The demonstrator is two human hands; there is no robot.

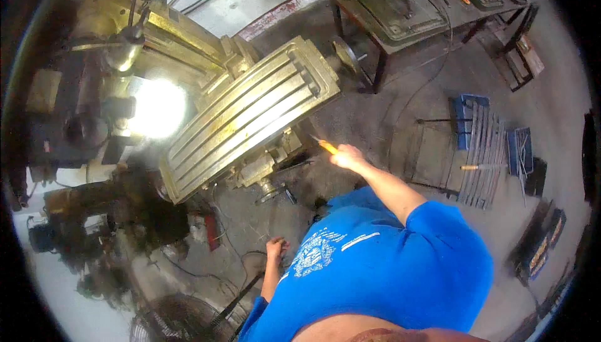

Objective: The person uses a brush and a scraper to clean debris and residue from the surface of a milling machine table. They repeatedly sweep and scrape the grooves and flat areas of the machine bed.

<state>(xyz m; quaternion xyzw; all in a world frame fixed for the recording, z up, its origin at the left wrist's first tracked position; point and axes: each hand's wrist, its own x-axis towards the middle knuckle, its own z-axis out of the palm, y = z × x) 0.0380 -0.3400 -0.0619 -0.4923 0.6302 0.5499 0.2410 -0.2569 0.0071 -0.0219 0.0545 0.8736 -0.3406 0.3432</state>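
My right hand (348, 157) is closed around the yellow handle of a slim tool (327, 147). The tool's dark, narrow tip points toward the front edge of the milling machine table (241, 123), and its exact kind is too small to make out. That table is long and metal, with several slots running along its length, and its top looks oily. Low beside my body hangs my left hand (277, 247), loosely curled, with nothing visible in it. Between the hands and the machine, a crank handwheel (268, 190) sticks out below the table.
A bright lamp (156, 108) glares at the table's left. Another handwheel (348, 56) juts from its far right end. Beyond stands a dark workbench (400, 41) with metal plates. Long metal bars (482, 154) and blue bins (471, 119) lie at right; a fan (175, 320) stands lower left.
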